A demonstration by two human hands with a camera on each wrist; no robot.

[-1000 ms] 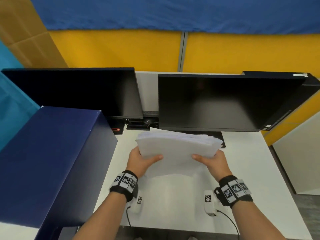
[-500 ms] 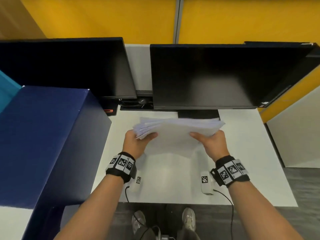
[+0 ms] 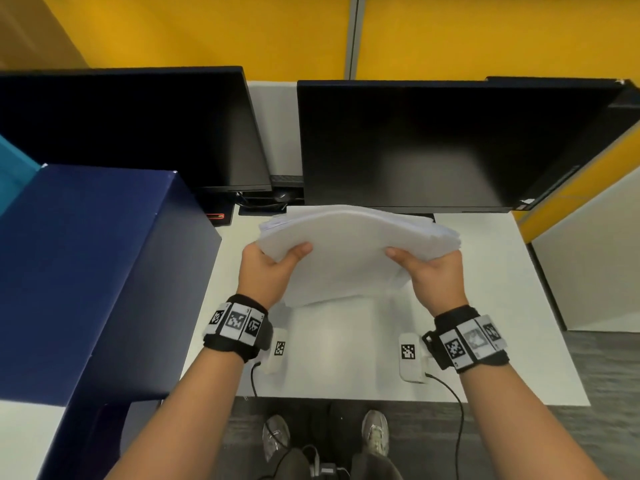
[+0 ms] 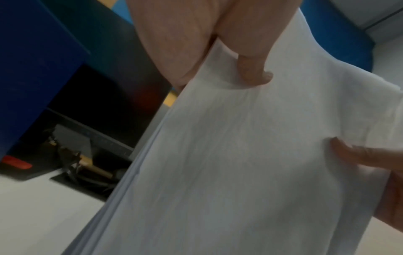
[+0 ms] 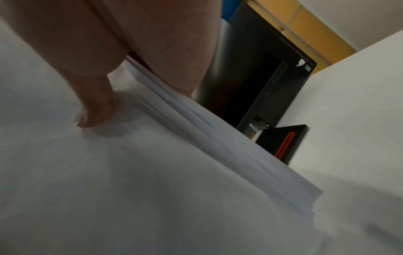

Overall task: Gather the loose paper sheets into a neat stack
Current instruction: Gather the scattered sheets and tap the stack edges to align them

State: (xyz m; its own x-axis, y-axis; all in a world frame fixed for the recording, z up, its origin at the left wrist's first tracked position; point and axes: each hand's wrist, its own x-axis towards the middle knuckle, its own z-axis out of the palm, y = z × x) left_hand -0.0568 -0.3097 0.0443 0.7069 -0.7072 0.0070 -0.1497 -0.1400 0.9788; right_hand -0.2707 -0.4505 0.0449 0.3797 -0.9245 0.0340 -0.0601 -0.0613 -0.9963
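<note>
A thick bundle of white paper sheets [image 3: 349, 251] is held tilted over the white desk [image 3: 346, 355], bowed upward in the middle. My left hand [image 3: 266, 268] grips its left side, thumb on top. My right hand [image 3: 433, 271] grips the right side the same way. In the left wrist view the left thumb presses into the top sheet [image 4: 240, 155]. The right wrist view shows the sheets' edges [image 5: 196, 124] fanned and uneven beside the right thumb. The fingers under the bundle are hidden.
Two dark monitors [image 3: 433, 143] stand along the back of the desk. A tall dark blue box [image 3: 86, 278] stands at the left. Two small white tagged devices [image 3: 410, 358] with cables lie near the front edge. My feet show below it.
The bundle has been lifted and tipped, with its near edge now hanging lower and its top bowed. Both hands kept their grip. The head view has tilted further down.
</note>
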